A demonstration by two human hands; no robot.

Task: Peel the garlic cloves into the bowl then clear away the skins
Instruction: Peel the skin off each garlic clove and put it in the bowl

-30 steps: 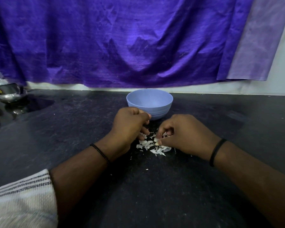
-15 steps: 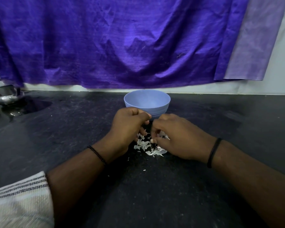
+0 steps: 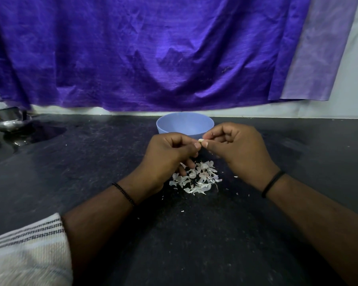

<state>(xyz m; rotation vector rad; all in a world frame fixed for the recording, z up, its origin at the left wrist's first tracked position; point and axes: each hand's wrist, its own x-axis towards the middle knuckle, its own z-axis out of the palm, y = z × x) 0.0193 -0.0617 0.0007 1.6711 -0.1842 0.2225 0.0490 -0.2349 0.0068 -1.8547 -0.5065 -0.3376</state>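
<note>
A pale blue bowl [image 3: 184, 123] stands on the black counter [image 3: 91, 172] near the wall; its inside is hidden from this angle. Just in front of it, both hands are raised above the counter and meet at a small garlic clove [image 3: 201, 140]. My left hand [image 3: 170, 153] and my right hand [image 3: 236, 145] each pinch the clove between thumb and fingertips, with the other fingers curled. Below them a pile of white garlic skins [image 3: 196, 179] lies on the counter, with small flakes scattered around it.
A purple cloth [image 3: 153, 54] hangs over the wall behind the counter. A shiny metal vessel [image 3: 7, 118] stands at the far left edge. A striped sleeve [image 3: 25, 248] shows at the lower left.
Both hands rose from the skin pile toward the bowl's front. The right hand lifted off the skins and now meets the left at a clove; the pile is uncovered.
</note>
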